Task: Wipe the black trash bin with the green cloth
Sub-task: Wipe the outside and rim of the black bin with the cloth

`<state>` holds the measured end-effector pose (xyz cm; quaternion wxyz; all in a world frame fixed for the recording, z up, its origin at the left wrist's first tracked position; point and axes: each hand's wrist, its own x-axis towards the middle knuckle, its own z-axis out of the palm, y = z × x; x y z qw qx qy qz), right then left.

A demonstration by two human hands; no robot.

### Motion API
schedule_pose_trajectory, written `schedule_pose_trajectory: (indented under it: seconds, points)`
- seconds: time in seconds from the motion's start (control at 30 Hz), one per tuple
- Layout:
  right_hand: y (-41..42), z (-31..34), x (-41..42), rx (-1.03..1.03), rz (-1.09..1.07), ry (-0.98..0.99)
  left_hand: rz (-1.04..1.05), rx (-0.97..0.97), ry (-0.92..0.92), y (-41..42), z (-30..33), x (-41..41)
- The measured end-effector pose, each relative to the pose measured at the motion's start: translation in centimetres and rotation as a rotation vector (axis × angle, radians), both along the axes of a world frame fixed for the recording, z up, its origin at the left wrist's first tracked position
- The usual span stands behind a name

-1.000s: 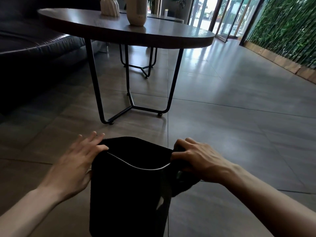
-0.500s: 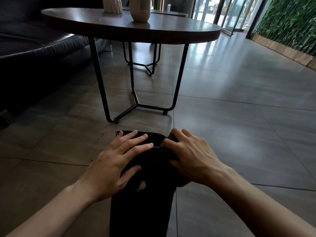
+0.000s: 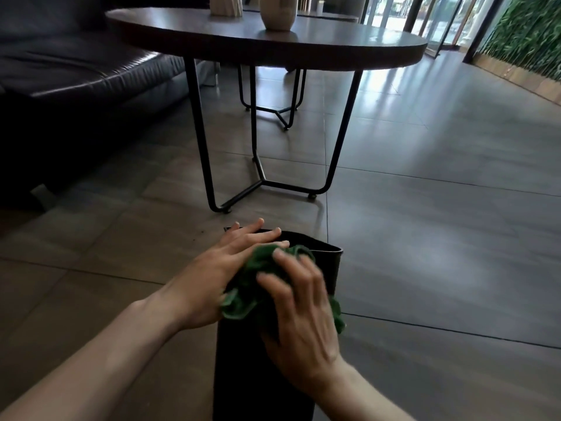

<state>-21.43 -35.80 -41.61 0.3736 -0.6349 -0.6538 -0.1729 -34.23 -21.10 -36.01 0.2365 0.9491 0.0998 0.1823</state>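
Note:
The black trash bin (image 3: 239,369) lies tipped away from me on the tiled floor, its open rim pointing toward the table. A crumpled green cloth (image 3: 258,279) rests on the bin's upper side. My right hand (image 3: 300,317) presses down on the cloth with its fingers spread over it, slightly blurred. My left hand (image 3: 227,265) lies flat on the bin near the rim, fingers extended, touching the cloth's left edge. Most of the cloth is hidden under my right hand.
A round dark table (image 3: 273,44) on thin black metal legs (image 3: 261,177) stands just beyond the bin, with two pale vases (image 3: 277,10) on it. A dark leather sofa (image 3: 69,80) fills the left. Open tiled floor (image 3: 440,223) stretches right toward glass doors.
The green cloth has come into view on top of the bin. My right hand has moved back over it; my left hand stays on the bin near the rim.

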Motion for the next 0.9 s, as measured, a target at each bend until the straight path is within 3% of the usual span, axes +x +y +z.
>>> schedule_pose_trajectory:
  seconds: [0.1,0.27,0.37,0.53,0.63,0.7,0.83,0.9]
  points:
    - [-1.8,-5.1,-0.4,-0.170,0.018,-0.299,0.035,-0.002,0.010,0.6,-0.2,-0.4]
    - [-5.2,-10.3,0.4,-0.257,0.194,-0.728,0.080,-0.058,-0.009,1.3,-0.6,-1.3]
    - [-4.1,-8.8,1.8,-0.209,0.235,-0.729,0.080,-0.081,-0.017,1.3,-0.7,-1.4]
    - [0.7,-2.1,3.7,-0.073,-0.011,-0.239,0.087,-0.089,-0.014,1.3,-0.6,-1.3]
    - [1.5,-1.6,2.4,-0.086,-0.072,-0.135,0.098,-0.101,-0.020,1.3,-0.6,-1.3]
    - [0.0,-4.2,0.9,-0.147,0.009,-0.247,0.118,-0.111,-0.016,1.4,-0.6,-1.6]
    - [-4.8,-10.6,-0.7,-0.273,0.225,-0.722,0.134,-0.126,-0.010,1.3,-0.6,-2.2]
    - [-5.2,-11.3,-0.1,-0.294,0.265,-0.847,0.113,-0.130,-0.013,1.1,-0.6,-2.1]
